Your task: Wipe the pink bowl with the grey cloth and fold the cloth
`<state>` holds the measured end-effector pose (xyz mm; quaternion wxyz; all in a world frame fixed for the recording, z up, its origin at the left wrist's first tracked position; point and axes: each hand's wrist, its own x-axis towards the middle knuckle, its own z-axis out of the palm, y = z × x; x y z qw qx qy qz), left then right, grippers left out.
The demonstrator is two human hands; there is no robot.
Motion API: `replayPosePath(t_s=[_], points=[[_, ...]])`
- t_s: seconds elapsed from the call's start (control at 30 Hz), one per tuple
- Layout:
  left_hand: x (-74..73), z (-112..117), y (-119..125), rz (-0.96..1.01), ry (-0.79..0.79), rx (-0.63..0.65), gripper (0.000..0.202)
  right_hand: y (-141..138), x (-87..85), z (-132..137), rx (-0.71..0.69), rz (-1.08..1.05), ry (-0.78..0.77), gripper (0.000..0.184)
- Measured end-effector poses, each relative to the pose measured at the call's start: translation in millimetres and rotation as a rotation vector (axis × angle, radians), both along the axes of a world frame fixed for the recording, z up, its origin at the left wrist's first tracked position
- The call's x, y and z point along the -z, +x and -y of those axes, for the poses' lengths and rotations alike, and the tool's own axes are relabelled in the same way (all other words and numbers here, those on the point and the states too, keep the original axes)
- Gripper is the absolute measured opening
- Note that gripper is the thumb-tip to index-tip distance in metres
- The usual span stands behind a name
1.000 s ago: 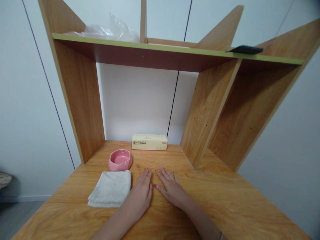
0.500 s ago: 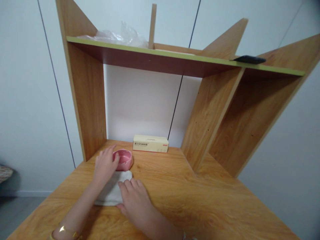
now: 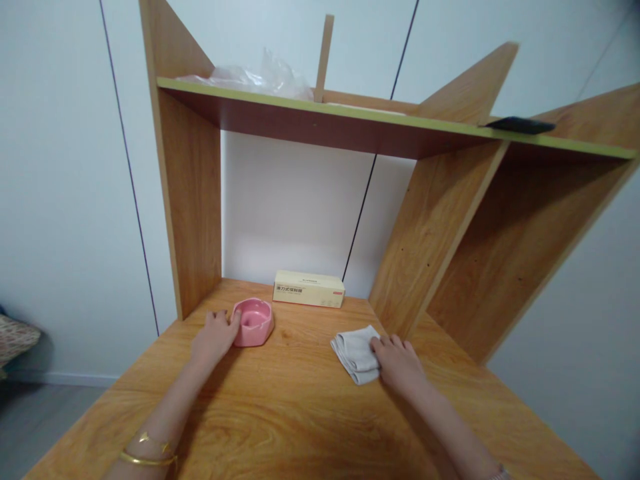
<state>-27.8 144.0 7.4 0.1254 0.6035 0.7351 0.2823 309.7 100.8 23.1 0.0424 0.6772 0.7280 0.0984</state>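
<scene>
A pink angular ashtray (image 3: 257, 335) with notches in its rim sits on the wooden desk at the centre left. My left hand (image 3: 214, 339) is at its left side, the thumb hooked over the rim and the other fingers bent outside the wall. To the right, my right hand (image 3: 399, 362) pinches the right edge of a folded light grey cloth (image 3: 356, 353), which rests on the desk. The thumb of that hand is mostly hidden.
A long cream box (image 3: 309, 291) with printed lettering stands at the back of the desk (image 3: 280, 420). Upright wooden panels (image 3: 193, 200) flank it. Overhead runs a shelf (image 3: 300, 113) carrying crumpled clear plastic (image 3: 265, 77) and a flat dark object (image 3: 520, 125).
My right hand has moved right with the grey cloth, away from the front of the ashtray. My left hand has drawn slightly down beside the ashtray. The view has shifted a little.
</scene>
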Motion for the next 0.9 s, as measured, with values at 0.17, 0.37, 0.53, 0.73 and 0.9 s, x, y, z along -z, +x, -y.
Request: replayPosePath(t_s=[0.17,0.37,0.53,0.73,0.9], points=[[9.6,-9.0,4.4,0.21,-0.106,-0.005,0.046,16.6,7.5,4.1,-0.135,-0.2,-0.044,0.036],[8.8,-9.1,11.0,0.435,-0.143,0.014,0.038,24.0,-5.0,-0.3,-0.04,-0.238,0.102,0.021],[8.4,-9.9,11.5,0.595,-0.124,-0.013,0.038,37.4,-43.5,-4.7,0.137,-0.395,0.398,0.024],[7.1,-8.7,26.7,0.85,-0.12,0.064,0.034,29.0,-97.4,-7.9,0.191,-0.477,0.783,0.027],[7.9,1.7,43.3,1.061,-0.136,0.224,0.03,-1.3,-94.6,-15.9,0.04,-0.626,0.795,0.026]])
